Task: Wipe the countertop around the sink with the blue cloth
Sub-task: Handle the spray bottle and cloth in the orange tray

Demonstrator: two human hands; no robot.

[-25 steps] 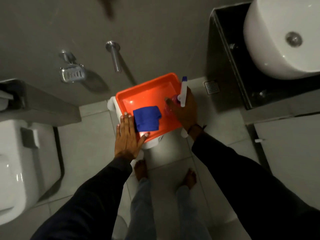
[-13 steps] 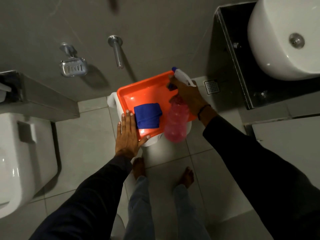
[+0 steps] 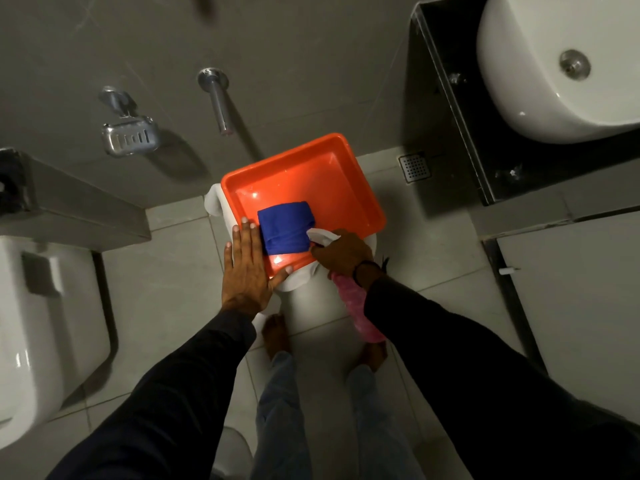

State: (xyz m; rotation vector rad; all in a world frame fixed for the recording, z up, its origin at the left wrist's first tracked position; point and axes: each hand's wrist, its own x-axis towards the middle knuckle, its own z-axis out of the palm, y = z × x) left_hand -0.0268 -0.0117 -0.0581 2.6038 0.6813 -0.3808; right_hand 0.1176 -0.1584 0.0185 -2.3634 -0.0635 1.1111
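Orange tray [image 3: 349, 188] sits atop a white stool [image 3: 311, 299] on grey floor tiles; pink spray bottle [image 3: 356, 306] tilted beside the stool; chrome soap dish [image 3: 130, 138] and a metal spout [image 3: 218, 102] on the wall; white toilet [image 3: 38, 327] at left; square floor drain [image 3: 414, 167] near the wall.

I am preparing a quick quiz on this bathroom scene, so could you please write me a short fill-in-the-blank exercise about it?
1. The folded blue cloth lies inside the ______ tray.
2. The right hand grips a spray bottle whose body is ______.
3. The left hand rests flat, fingers spread, on the tray's ______ edge as seen in the picture.
4. The white sink sits on a ______ countertop.

Missing words: orange; pink; left; black
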